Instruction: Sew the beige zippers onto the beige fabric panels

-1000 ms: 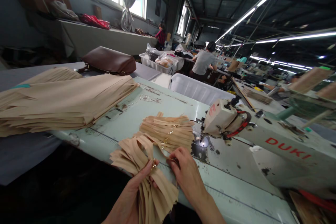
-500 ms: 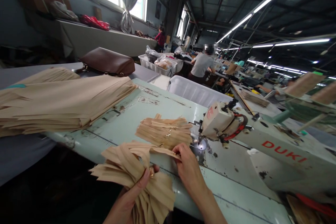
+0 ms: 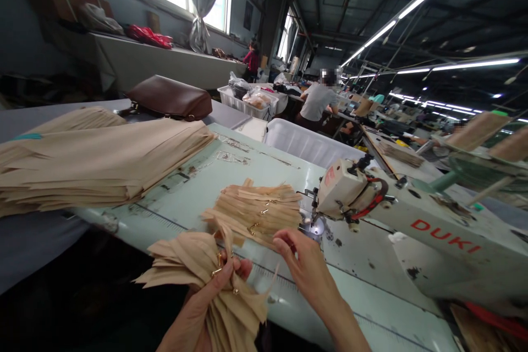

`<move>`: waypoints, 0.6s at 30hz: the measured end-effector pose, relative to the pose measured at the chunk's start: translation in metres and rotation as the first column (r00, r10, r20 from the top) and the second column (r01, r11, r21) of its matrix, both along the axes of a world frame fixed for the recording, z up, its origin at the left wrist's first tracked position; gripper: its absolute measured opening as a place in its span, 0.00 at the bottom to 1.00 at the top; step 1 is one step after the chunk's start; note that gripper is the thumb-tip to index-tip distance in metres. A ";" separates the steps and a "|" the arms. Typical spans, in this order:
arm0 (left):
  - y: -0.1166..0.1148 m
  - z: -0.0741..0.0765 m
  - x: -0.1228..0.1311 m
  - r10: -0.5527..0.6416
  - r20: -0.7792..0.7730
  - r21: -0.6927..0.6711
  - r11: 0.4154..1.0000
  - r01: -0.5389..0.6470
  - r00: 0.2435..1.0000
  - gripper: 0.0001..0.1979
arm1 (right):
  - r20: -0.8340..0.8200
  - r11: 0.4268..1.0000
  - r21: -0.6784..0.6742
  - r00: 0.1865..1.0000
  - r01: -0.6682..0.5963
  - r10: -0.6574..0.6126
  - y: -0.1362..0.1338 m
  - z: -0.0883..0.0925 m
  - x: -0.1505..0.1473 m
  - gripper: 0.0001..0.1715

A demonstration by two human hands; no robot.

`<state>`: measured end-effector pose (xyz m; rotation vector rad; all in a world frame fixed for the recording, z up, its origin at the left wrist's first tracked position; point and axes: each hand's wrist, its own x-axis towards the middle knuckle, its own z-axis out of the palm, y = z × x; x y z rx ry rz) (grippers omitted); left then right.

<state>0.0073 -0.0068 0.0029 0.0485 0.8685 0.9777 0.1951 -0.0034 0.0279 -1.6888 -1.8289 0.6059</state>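
Note:
My left hand grips a bunch of beige zippers in front of the table's near edge. Gold pulls show around its thumb, and the zipper tapes fan out to both sides. Several more beige zippers lie side by side on the pale green table, their gold pulls roughly in a row. Just at the near right end of that layer is my right hand. Its fingers are bent and loosely apart, with nothing visible between them. The sewing machine's needle area is lit, directly beyond the right hand.
The sewing machine occupies the right side. Stacked beige fabric pieces lie on the left, before a brown bag. Behind the table stands a white plastic bin. A person in a grey shirt works farther back.
My right hand has let go of a zipper, which now lies at the near side of the layer. The left hand with the bunch has shifted slightly left.

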 end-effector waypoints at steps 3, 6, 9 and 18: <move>0.002 -0.009 -0.001 0.056 0.048 0.115 0.991 -0.061 0.997 0.11 | 0.198 0.988 0.110 0.971 0.111 -0.131 0.017 -0.019 0.001 0.04; 0.004 -0.018 -0.001 0.064 0.115 0.188 0.979 -0.085 0.991 0.18 | 0.261 0.994 0.095 0.962 0.061 -0.084 0.019 -0.036 -0.005 0.08; 0.004 -0.019 0.001 0.001 0.073 0.116 0.993 -0.009 0.997 0.13 | 0.283 0.983 0.176 0.954 0.052 -0.101 0.016 -0.041 -0.007 0.10; 0.005 -0.004 0.007 -0.128 -0.042 0.031 0.991 0.130 0.991 0.13 | 0.408 0.984 0.175 0.913 -0.043 -0.033 0.020 -0.038 -0.001 0.11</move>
